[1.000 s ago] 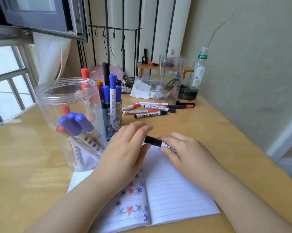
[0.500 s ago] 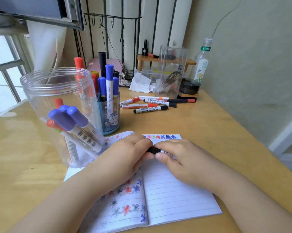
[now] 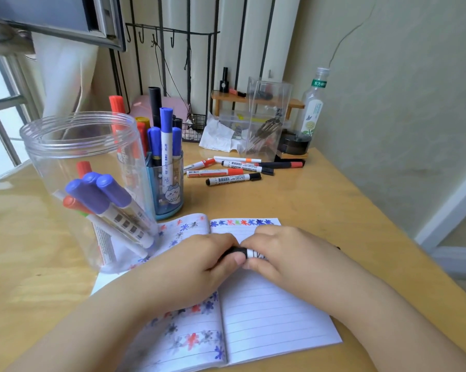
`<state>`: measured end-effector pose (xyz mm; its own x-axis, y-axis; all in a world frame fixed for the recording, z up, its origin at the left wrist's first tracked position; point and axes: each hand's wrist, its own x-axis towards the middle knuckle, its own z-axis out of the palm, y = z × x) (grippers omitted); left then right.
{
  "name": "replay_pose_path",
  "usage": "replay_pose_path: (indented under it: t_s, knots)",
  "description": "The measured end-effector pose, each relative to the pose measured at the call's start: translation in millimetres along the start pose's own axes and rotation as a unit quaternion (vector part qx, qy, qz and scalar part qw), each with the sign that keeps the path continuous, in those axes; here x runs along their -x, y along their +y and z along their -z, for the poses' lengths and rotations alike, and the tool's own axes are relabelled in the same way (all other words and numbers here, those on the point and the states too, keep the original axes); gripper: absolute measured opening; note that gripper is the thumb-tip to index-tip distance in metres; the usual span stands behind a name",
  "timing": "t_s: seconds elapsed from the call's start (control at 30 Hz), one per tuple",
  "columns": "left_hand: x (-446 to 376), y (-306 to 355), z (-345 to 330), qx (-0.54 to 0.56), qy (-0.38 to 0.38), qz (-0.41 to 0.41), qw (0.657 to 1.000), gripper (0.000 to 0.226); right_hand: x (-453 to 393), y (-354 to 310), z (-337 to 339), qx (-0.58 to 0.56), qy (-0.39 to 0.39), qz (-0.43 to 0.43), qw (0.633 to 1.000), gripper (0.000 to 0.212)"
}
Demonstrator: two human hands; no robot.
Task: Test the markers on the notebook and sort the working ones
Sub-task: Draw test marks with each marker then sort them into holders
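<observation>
While both hands are busy over the desk point(image 3: 293, 200), a few things could go wrong. The big clear jar point(image 3: 79, 167) stands just beside the left arm and sits partly on the left page of the notebook point(image 3: 274, 318), so I think a quick elbow move could tip it and spill the markers inside. The notebook lies open and flat, with colored test marks on both pages. If the pages slide, the jar may wobble too. The blue cup point(image 3: 170, 189) of markers stands behind the jar and looks safe. The left hand point(image 3: 197, 264) has its fingers curled around the black cap end of the black marker point(image 3: 244, 253), and the right hand point(image 3: 288, 253) grips the white body. The marker is just above the right page. If the cap pops off with a hard pull, the tip could smear ink on the fingers or the paper.
</observation>
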<state>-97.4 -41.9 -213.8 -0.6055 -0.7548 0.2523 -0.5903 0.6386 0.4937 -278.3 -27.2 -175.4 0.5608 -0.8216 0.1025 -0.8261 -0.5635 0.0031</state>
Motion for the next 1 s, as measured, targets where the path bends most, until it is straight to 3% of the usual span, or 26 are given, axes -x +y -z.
replay_pose_path:
  t_s: [0.1,0.23,0.33,0.43,0.53,0.6,0.63,0.7,0.73,0.9,0.93,1.0]
  knots:
    - [0.1,2.0,3.5,0.004,-0.003,-0.018,1.000,0.025,0.5,-10.4,-2.1,0.079,0.029,0.018,0.996,0.033]
    - [3.0,3.5,4.7,0.038,0.006,-0.060,0.997,0.030,9.8,-9.8,2.0,0.051,0.038,0.008,0.998,0.028]
    - [2.2,9.0,-0.6,0.039,0.000,-0.075,0.996,0.039,21.3,1.0,6.6,-0.060,-0.064,-0.003,0.996,0.024]
    - [0.5,13.8,-2.0,0.054,-0.002,-0.087,0.995,0.026,23.2,8.5,14.9,-0.145,-0.083,-0.002,0.986,0.024]
    - [0.3,17.8,-4.5,0.050,-0.004,-0.091,0.995,0.028,20.2,15.8,15.8,-0.233,-0.121,-0.016,0.965,0.025]
    - [0.8,17.3,-2.6,0.052,0.001,-0.099,0.994,0.039,20.4,21.3,15.8,-0.350,-0.154,-0.030,0.924,0.029]
    - [1.0,16.8,0.6,0.056,0.011,-0.104,0.993,0.040,22.3,25.8,15.2,-0.439,-0.160,-0.044,0.883,0.031]
    - [1.2,14.8,8.0,0.066,0.044,-0.103,0.991,0.029,28.7,34.8,18.7,-0.577,-0.154,-0.092,0.797,0.038]
    - [1.5,14.4,10.1,0.063,0.058,-0.096,0.992,0.026,31.7,39.4,20.1,-0.590,-0.140,-0.110,0.787,0.042]
    - [1.2,16.2,-1.0,0.031,0.074,-0.039,0.996,0.024,34.4,44.7,25.0,-0.453,-0.067,-0.191,0.868,0.035]
    - [1.8,15.7,-2.7,0.024,0.083,-0.026,0.996,0.022,32.2,45.8,25.3,-0.450,-0.059,-0.204,0.867,0.031]
    - [2.0,15.2,-4.7,0.007,0.098,-0.009,0.995,0.018,26.5,45.6,26.0,-0.513,-0.025,-0.220,0.829,0.020]
